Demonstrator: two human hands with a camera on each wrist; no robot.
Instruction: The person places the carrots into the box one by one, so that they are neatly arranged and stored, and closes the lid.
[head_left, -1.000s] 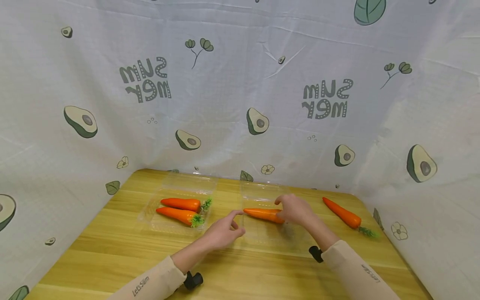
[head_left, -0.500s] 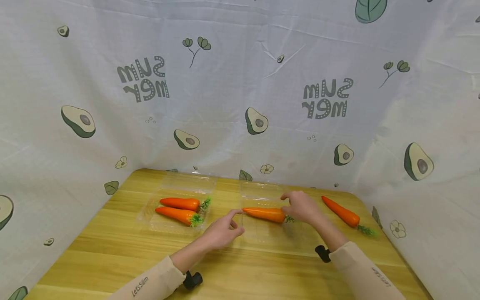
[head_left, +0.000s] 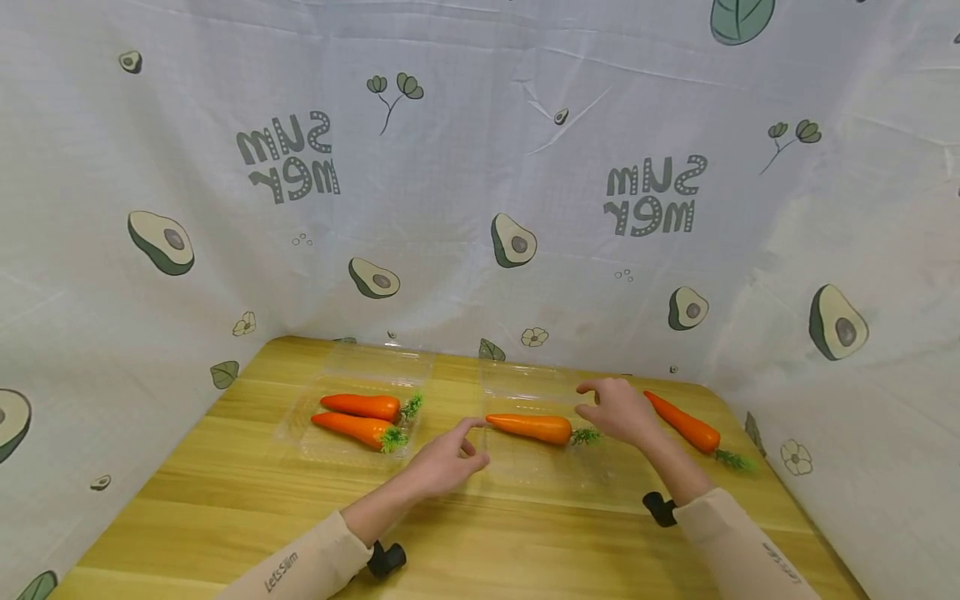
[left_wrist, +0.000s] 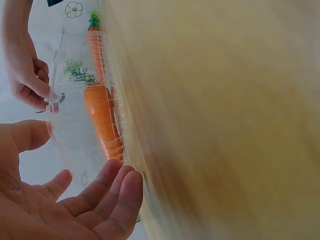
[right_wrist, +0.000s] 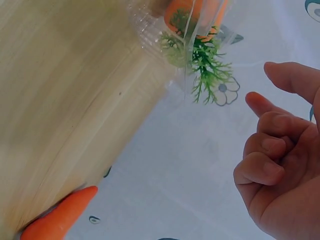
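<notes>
A clear plastic clamshell container, its lid raised at the back, holds one orange carrot with a green leafy top pointing right. My left hand is at the container's left side, fingers spread and fingertips right at its wall in the left wrist view. Beyond the leafy end is my right hand, holding nothing; in the right wrist view its thumb and index finger stand apart while the other fingers curl. Another carrot lies on the wooden table, right of that hand.
At the left, a second clear container with a raised lid holds two carrots, a rear one and a front one. A white printed curtain encloses the table's back and sides.
My right hand has let go of the carrot in the right container and moved right, uncovering its green top. My left hand has stayed at the container's left side.
</notes>
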